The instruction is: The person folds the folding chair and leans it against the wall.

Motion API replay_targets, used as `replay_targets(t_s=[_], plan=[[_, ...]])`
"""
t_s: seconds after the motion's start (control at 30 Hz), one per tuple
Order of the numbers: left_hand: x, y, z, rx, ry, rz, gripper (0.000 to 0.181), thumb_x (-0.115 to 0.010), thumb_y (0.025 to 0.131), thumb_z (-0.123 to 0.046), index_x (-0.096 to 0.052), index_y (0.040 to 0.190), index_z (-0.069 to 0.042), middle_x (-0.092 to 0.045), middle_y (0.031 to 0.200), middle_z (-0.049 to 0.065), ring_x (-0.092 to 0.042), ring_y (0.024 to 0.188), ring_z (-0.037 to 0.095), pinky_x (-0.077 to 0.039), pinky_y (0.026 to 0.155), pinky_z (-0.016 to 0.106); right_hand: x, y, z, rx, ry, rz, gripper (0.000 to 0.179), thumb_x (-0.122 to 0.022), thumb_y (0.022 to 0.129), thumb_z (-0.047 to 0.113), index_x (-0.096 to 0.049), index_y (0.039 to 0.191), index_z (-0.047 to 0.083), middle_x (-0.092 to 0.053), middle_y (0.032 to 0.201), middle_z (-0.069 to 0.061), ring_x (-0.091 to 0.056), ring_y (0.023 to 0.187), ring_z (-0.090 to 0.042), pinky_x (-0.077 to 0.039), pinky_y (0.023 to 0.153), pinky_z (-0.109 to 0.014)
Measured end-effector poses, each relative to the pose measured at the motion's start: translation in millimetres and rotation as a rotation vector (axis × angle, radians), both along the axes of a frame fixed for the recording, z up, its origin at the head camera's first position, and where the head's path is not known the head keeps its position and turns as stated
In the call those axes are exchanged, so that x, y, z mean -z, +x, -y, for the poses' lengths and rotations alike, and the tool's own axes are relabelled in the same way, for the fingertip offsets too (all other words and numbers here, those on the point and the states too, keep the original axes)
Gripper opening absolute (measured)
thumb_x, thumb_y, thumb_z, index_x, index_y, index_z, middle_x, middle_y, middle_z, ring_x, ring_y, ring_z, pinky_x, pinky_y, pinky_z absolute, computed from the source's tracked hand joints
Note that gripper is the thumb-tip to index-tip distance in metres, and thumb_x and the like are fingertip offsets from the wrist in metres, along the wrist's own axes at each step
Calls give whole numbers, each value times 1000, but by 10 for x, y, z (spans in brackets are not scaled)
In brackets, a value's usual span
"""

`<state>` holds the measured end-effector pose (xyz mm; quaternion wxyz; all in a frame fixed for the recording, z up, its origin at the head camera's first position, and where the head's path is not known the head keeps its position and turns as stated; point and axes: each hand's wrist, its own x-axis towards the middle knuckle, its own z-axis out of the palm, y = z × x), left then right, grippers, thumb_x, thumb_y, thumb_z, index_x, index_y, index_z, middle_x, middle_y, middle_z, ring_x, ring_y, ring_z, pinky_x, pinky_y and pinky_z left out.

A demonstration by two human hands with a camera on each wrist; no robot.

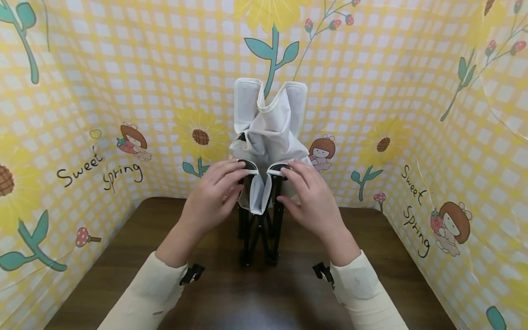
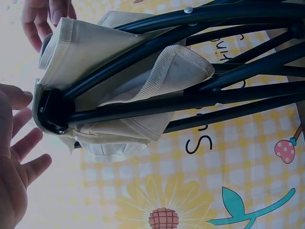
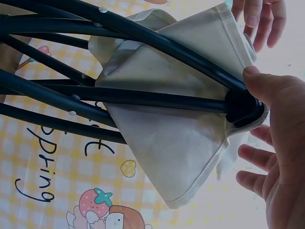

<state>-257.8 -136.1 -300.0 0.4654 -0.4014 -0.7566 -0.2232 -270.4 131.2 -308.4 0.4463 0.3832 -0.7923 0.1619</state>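
Observation:
A folded camp chair (image 1: 270, 114) stands upright on the table, its pale fabric bunched over crossed black legs (image 1: 261, 229). My left hand (image 1: 212, 192) is at its left front corner, fingertips on top of the black corner cap (image 2: 51, 112); the left wrist view has the fingers spread and fairly straight. On the other side, my right hand (image 1: 311, 197) touches the right corner cap (image 3: 243, 107) with loosely extended fingers, the thumb beside it. Between the two corners the fabric edge sags in a narrow fold (image 1: 257, 197).
The dark wooden table (image 1: 165, 238) carries the chair near its back edge. Yellow checked cloth walls (image 1: 173, 59) with printed flowers and figures rise behind and at both sides. A black strap piece (image 1: 193, 274) sits at the left cuff, another (image 1: 323, 273) at the right.

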Motion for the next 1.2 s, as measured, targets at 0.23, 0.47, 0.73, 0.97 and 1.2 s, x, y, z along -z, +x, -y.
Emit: replay_targets(t_s=[0.23, 0.47, 0.73, 0.97, 1.2], plan=[[72, 30, 35, 14, 104, -7, 40, -71, 81, 0, -65, 120, -5, -61, 127, 13, -53, 122, 32, -38, 109, 36, 43, 65, -45, 9, -28, 11, 67, -80, 79, 31, -52, 136, 11, -51, 140, -13, -45, 133, -26, -31, 115, -43], [200, 97, -67, -5, 258, 24, 40, -70, 80, 4, -65, 119, -5, -63, 124, 12, -54, 120, 31, -41, 106, 34, 119, 102, -118, 25, -89, 43, 68, -79, 79, 32, -50, 138, 11, -50, 141, -11, -46, 131, -27, -34, 112, -41], [350, 134, -69, -29, 370, 78, 39, -72, 81, 2, -65, 118, -3, -63, 124, 9, -56, 118, 29, -41, 105, 30, 194, 150, -148, 24, -145, 69, 68, -80, 78, 31, -52, 136, 7, -50, 141, -11, -46, 131, -26, -34, 112, -39], [441, 156, -61, -42, 434, 121, 36, -71, 84, -3, -65, 119, -6, -65, 121, 8, -57, 117, 26, -41, 104, 32, 265, 191, -181, 43, -195, 103, 68, -79, 80, 31, -51, 138, 10, -50, 141, -9, -46, 131, -25, -35, 112, -37], [524, 199, -63, -51, 473, 179, 42, -73, 81, -1, -64, 122, -9, -65, 121, 6, -58, 116, 24, -42, 102, 29, 370, 218, -218, 65, -258, 132, 69, -79, 80, 32, -49, 139, 11, -51, 139, -9, -46, 132, -23, -37, 110, -36]])
